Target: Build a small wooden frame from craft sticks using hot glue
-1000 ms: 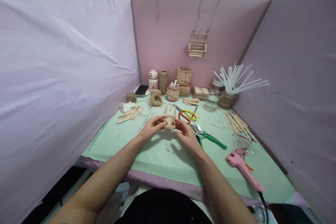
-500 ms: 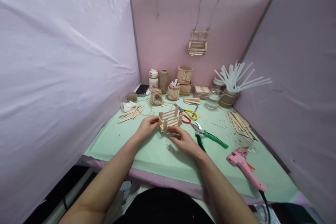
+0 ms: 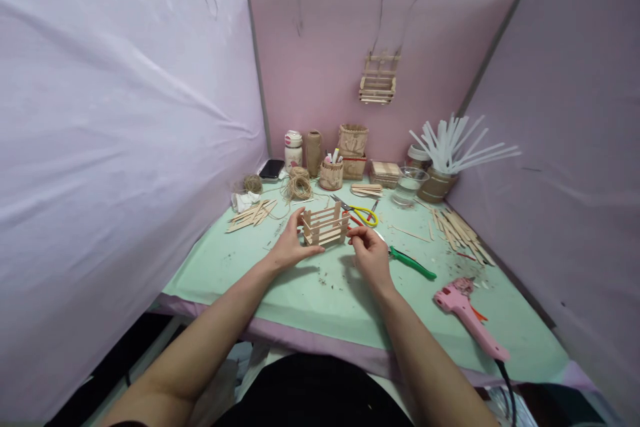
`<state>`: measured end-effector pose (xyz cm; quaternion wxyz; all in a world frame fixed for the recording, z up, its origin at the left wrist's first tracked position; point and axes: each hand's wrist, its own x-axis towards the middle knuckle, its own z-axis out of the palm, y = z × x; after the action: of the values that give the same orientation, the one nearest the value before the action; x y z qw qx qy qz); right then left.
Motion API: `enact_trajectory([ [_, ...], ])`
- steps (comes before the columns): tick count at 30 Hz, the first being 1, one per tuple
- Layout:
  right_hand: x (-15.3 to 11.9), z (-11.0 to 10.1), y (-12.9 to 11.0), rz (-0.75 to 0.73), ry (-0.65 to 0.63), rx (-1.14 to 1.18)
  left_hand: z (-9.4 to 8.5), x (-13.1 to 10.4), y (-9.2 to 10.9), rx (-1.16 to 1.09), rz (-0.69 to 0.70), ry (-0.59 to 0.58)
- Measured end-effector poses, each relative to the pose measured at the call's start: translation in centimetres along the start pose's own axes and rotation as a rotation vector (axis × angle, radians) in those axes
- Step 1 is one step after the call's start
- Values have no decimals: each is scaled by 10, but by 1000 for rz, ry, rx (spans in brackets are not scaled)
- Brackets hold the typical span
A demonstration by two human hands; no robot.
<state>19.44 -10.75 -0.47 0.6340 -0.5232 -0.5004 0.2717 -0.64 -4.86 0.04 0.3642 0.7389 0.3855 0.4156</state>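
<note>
A small slatted craft-stick rack (image 3: 326,225), like a little bench, stands at the middle of the table. My left hand (image 3: 291,245) holds it from the left, fingers at its left end and thumb stretched along the lower front. My right hand (image 3: 371,253) is at the rack's right end, thumb and fingertips pinched together; what they hold, if anything, is too small to make out. Just beyond are yellow-handled scissors (image 3: 364,215). Green-handled pruning shears (image 3: 413,263) lie to the right, partly hidden by my right hand.
A pink glue gun (image 3: 470,320) lies at the right, its cord over the edge. Loose craft sticks lie left (image 3: 251,215) and right (image 3: 460,235). Behind stand a twine ball (image 3: 299,184), a pen cup (image 3: 331,175), a water cup (image 3: 409,188) and glue sticks (image 3: 450,147).
The rack has turned and shifted slightly, its slatted front facing me more. My left thumb has come under its front. My right hand has moved right, from the front to the right end, and pinched.
</note>
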Motion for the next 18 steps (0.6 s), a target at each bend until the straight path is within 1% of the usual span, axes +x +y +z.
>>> enact_trajectory([
  [4,0,0,0,-3,23,0,10,1,3,52,1,57],
  [9,0,-1,0,-7,35,-15,10,2,3,51,-11,60],
  [14,0,-2,-1,1,61,-14,0,8,-4,-33,-6,33],
  [16,-1,-2,-3,7,93,0,-7,14,-5,-107,-17,3],
  [18,-1,-3,-4,9,115,17,-17,20,-3,-167,-32,-54],
])
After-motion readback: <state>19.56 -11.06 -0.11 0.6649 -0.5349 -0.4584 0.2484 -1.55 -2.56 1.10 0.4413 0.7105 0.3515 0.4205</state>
